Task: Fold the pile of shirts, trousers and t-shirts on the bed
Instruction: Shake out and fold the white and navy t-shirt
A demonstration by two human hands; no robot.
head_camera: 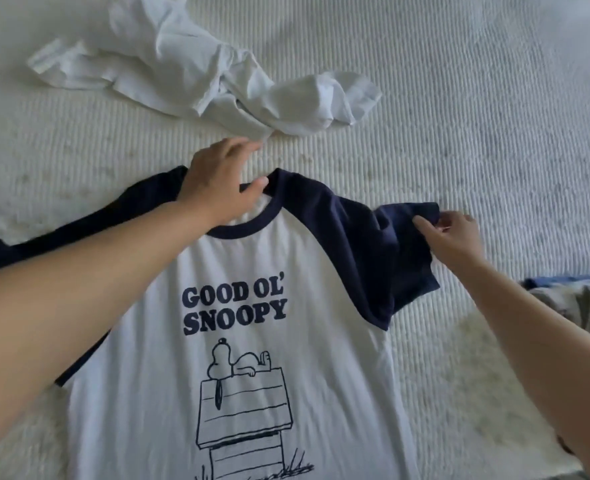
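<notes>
White t-shirt (321,278) hem cropped | left hand (217,188) spread | right hand (454,239) pinches sleeve

You see soft, even daylight here, bright but not harsh. The white bed (459,98) looks a little washed out near its far edge, and its ribs fade there. Shadows are faint; a thin one sits under your right hand (454,239). Your left hand (217,188) is smeared with blur. The wide lens bends the bed near the corners, and the top right corner goes dark.
</notes>
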